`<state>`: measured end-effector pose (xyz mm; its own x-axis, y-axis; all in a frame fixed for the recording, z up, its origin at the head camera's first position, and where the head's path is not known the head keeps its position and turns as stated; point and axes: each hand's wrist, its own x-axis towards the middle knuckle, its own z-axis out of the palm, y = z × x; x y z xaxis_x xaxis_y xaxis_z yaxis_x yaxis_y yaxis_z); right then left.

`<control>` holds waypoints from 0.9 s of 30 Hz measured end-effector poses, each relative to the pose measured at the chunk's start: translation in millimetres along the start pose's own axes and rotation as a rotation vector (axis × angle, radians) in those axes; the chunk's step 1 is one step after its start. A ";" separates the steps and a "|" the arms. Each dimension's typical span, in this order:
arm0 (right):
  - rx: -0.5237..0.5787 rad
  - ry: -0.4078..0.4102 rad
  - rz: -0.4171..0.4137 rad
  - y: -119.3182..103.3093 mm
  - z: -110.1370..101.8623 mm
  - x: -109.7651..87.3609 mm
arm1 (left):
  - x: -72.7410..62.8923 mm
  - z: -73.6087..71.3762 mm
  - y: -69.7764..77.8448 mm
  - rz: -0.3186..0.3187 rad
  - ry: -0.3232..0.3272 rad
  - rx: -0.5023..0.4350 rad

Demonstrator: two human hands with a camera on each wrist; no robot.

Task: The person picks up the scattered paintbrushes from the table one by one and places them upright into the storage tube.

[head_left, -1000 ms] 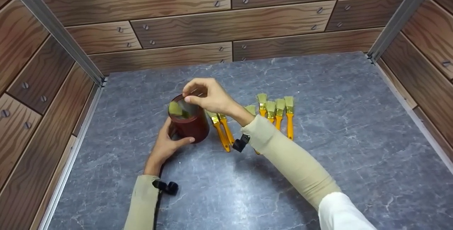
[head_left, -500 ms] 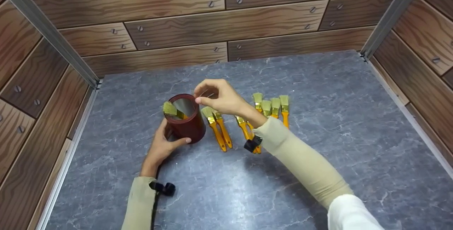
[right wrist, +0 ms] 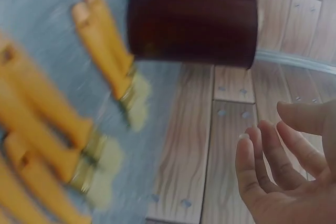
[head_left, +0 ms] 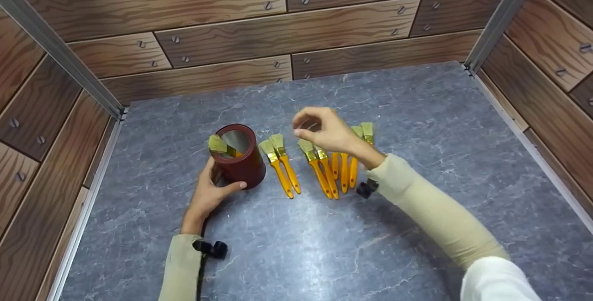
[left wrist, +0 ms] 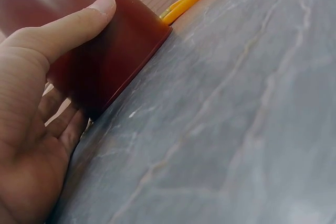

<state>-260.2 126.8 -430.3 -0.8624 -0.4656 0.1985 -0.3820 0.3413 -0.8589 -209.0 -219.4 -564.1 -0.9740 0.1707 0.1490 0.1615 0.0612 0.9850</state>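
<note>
A dark red can [head_left: 245, 166] stands upright on the table, and my left hand [head_left: 206, 195] grips its near left side. In the left wrist view, the thumb lies across the can's wall [left wrist: 118, 45] and the fingers pass behind it. One paintbrush [head_left: 217, 145] leans in the can with its bristles over the left rim; most of its handle is hidden inside. My right hand [head_left: 329, 129] hovers above the loose brushes, fingers loosely bent and holding nothing. In the right wrist view that hand [right wrist: 294, 166] is apart from the can and from the brushes.
Two orange-handled paintbrushes [head_left: 283, 166] lie just right of the can. Several more brushes [head_left: 324, 176] lie farther right, partly covered by the right hand and forearm. A wood-patterned wall [head_left: 222, 44] closes off the back of the grey marbled table [head_left: 278, 250].
My right hand has moved away from the can's rim to the right, over the loose brushes. The brush in the can has tipped onto the left rim. My left hand keeps its grip.
</note>
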 end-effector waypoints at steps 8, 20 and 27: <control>-0.094 0.054 0.082 32.5 -27.8 -23.9 | -1.0 0.7 -1.1 -0.007 0.002 -0.006; -0.169 0.083 0.168 79.1 -56.1 -49.6 | -0.5 -0.2 1.2 -0.014 -0.003 -0.021; -0.211 0.114 0.179 97.6 -64.6 -62.0 | -0.5 -0.1 1.7 -0.007 -0.002 -0.013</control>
<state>-265.5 241.7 -495.9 -0.9494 -0.2924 0.1148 -0.2711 0.5777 -0.7699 -208.2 -219.6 -562.5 -0.9748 0.1722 0.1417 0.1522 0.0494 0.9871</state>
